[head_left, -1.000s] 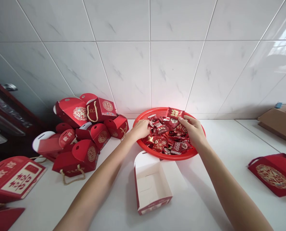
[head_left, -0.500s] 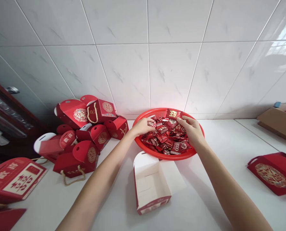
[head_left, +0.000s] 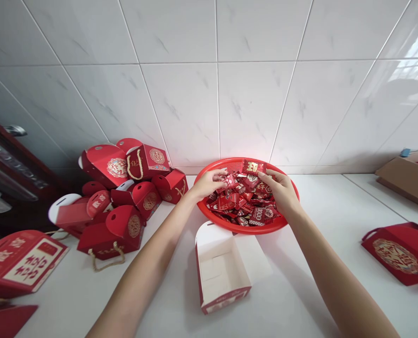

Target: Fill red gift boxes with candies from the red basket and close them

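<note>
A red plastic basket point(head_left: 249, 229) full of red wrapped candies point(head_left: 244, 202) stands against the wall. Over its left side, my left hand point(head_left: 210, 184) has its fingers closed on a small pink-and-red candy point(head_left: 230, 181). My right hand point(head_left: 278, 188) is over the basket's right side, its thumb and fingers pinching a red candy packet with gold print point(head_left: 254, 167). In front of the basket lies an open red box point(head_left: 223, 274) with a white inside and nothing in it; its white flap points at the basket.
Several red gift boxes point(head_left: 112, 234) with rope handles are piled at the left. A red box point(head_left: 397, 256) lies at the right, with a brown carton point(head_left: 406, 180) behind it. A tiled wall point(head_left: 180, 108) rises behind.
My left hand has shifted slightly, and a pink-and-red candy now shows at its fingertips. Some candies below it have moved. My right hand has hardly moved.
</note>
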### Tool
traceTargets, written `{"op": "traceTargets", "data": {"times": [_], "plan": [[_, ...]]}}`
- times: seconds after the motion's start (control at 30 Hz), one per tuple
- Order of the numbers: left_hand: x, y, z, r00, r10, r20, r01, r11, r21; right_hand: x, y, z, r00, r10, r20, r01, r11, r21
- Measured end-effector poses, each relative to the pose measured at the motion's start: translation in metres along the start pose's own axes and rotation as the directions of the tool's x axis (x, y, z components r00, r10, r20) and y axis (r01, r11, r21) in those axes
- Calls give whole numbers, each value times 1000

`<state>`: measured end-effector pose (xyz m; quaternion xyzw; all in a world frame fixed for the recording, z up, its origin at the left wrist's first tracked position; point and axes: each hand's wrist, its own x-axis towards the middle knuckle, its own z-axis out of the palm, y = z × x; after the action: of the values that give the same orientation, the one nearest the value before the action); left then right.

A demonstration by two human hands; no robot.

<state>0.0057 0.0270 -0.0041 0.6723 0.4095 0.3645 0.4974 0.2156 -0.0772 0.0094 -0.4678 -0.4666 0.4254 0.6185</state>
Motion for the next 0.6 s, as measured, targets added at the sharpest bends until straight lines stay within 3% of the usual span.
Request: {"op": "traceTargets", "data": {"times": [0.2, 0.3, 0.43, 0.6], "plan": [[-5, 5, 1, 994, 86, 63, -92, 991, 97, 0, 1, 0, 1000, -6, -2, 6, 1000, 2], [-10, 10, 1, 976, 113, 188, -165, 943, 288, 0, 1, 1, 1000, -7, 7, 7, 1000, 22], [-14, 15, 3, 936, 5, 352, -214, 802, 558, 0, 2, 1, 1000, -12, 25, 10, 998, 56], [-14, 18, 6, 934, -82, 348, -180, 732, 657, 0, 3, 1, 1000, -2, 18, 1, 998, 63]]}}
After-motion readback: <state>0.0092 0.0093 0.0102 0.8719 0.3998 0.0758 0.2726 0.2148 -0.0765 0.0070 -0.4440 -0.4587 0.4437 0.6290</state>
